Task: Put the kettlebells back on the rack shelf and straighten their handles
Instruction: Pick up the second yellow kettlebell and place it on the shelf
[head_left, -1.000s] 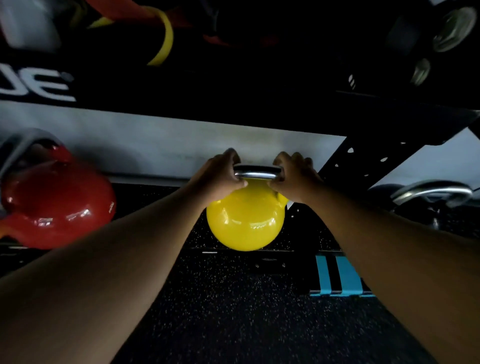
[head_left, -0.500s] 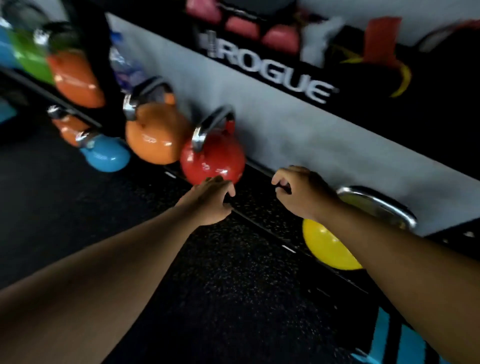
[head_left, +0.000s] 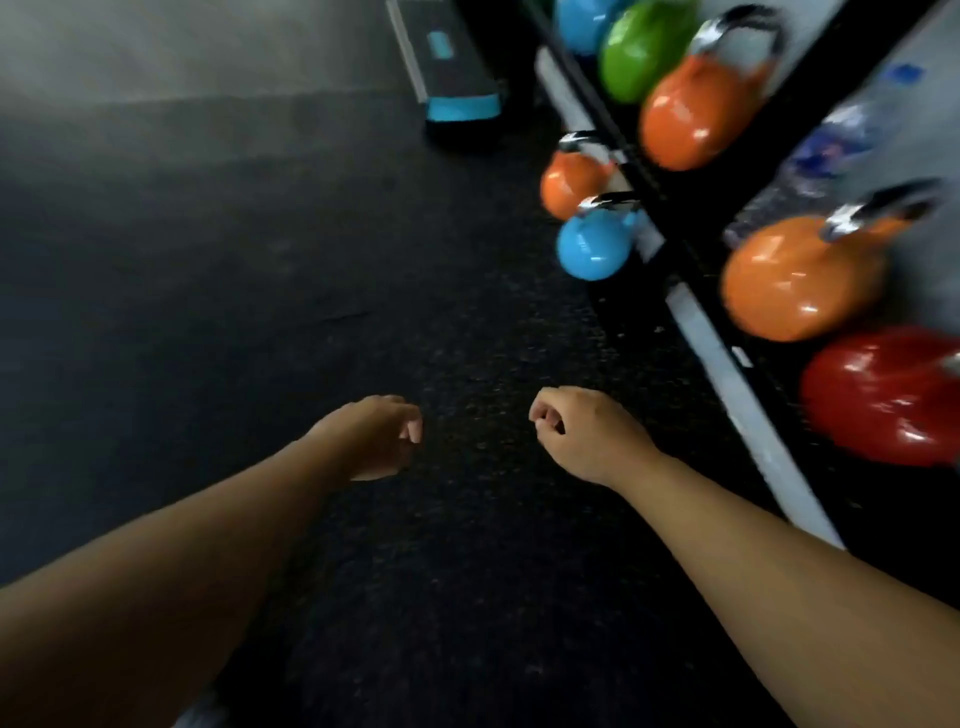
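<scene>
My left hand (head_left: 374, 436) and my right hand (head_left: 582, 431) hover over the dark rubber floor, both loosely curled and holding nothing. To the right runs the rack's low shelf (head_left: 727, 374). On it sit a red kettlebell (head_left: 883, 400) and an orange kettlebell (head_left: 800, 275). A small blue kettlebell (head_left: 592, 244) and a small orange kettlebell (head_left: 571, 182) stand on the floor beside the rack. Further along are a larger orange kettlebell (head_left: 696, 109), a green one (head_left: 639, 47) and another blue one (head_left: 582, 21). The view is blurred by motion.
A black and blue step platform (head_left: 457, 88) lies on the floor at the far end of the rack. A plastic water bottle (head_left: 821, 156) lies on the shelf behind the orange kettlebell. Open rubber floor (head_left: 234, 260) spreads to the left.
Both hands let go of the yellow kettlebell's handle after setting it on the shelf. My view has swung left along the rack, and the yellow kettlebell is out of sight.
</scene>
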